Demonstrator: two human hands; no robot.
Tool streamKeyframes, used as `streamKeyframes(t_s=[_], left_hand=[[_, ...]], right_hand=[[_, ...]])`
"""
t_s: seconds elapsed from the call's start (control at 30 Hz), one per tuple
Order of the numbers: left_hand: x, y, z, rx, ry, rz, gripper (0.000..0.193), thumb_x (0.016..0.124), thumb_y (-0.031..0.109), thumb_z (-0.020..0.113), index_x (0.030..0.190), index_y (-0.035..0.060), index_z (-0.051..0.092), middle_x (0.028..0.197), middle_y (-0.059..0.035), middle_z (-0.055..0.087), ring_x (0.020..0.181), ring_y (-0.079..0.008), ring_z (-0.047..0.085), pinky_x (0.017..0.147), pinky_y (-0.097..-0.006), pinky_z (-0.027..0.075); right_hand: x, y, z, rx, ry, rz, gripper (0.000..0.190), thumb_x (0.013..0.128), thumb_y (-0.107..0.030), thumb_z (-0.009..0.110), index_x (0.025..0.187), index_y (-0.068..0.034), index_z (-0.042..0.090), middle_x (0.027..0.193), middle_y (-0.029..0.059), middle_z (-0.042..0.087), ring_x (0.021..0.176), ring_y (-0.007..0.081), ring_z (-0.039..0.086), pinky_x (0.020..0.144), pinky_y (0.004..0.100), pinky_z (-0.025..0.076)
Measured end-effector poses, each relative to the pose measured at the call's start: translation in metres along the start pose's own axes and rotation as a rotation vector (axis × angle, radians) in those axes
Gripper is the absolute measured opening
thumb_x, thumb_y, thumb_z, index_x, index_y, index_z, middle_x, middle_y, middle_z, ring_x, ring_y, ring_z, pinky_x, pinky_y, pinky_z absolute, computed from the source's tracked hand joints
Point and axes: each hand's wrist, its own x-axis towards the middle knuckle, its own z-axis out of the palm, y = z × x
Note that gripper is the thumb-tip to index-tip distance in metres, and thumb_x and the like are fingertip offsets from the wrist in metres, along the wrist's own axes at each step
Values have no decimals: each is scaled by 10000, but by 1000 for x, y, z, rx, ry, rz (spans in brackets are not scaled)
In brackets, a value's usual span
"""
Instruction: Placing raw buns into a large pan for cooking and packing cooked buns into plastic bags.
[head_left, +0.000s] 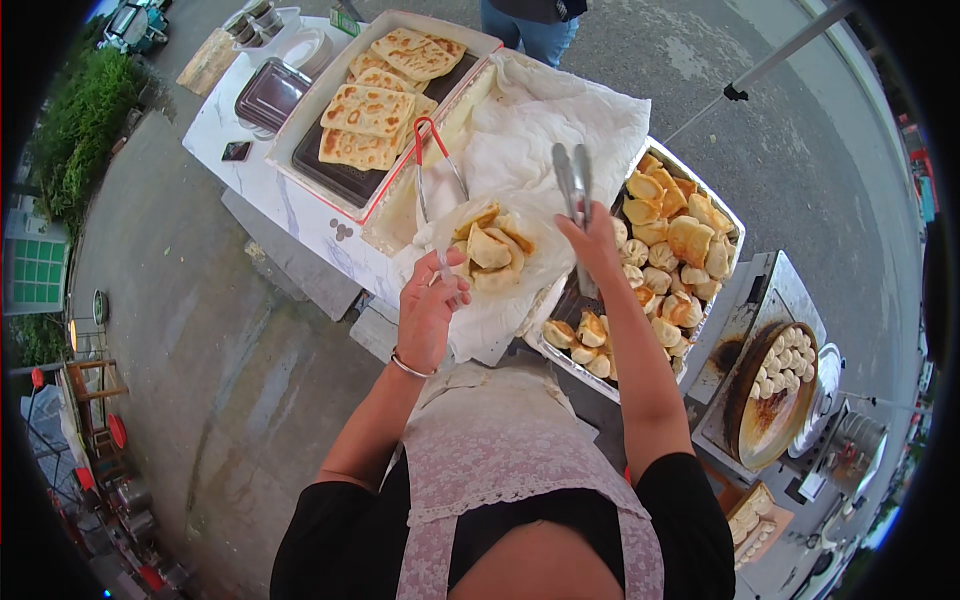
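My left hand (433, 306) grips the gathered edge of a clear plastic bag (546, 251). Several folded, browned dumplings (491, 251) lie in the bag, over a white cloth (555, 112). In my right hand (592, 238) is a pair of metal tongs (573, 176), its tips pointing away from me and nothing visible between them. Just right of that hand sits a foil-edged tray (739, 225) of pan-fried dumplings (660, 187) and round pleated buns (661, 256). Red-handled tongs (425, 127) stand to the left of the bag.
Flatbreads (367, 110) fill a white foam box (281, 154) at the back left. Beside it are a lidded plastic container (271, 97), a phone (236, 151) and coins (341, 229). To the right, a round pan (757, 427) holds buns. A person (529, 34) stands across the table.
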Motion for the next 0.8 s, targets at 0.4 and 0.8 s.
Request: streamKeyframes(t_s=[0.4, 0.8], left_hand=[[78, 80, 26, 180, 0, 414, 224, 900, 168, 544, 1065, 26, 490, 940, -14, 472, 749, -89, 402, 707, -258, 377], [94, -52, -64, 698, 192, 275, 172, 858, 125, 601, 1000, 79, 515, 820, 19, 443, 705, -64, 394, 594, -227, 345]], right_hand=[[82, -219, 15, 786, -34, -249, 116, 802, -123, 592, 841, -19, 560, 637, 31, 567, 596, 90, 549, 533, 285, 446], [45, 5, 43, 381, -186, 261, 278, 834, -222, 659, 920, -28, 479, 730, 51, 532, 555, 124, 541, 448, 291, 472]])
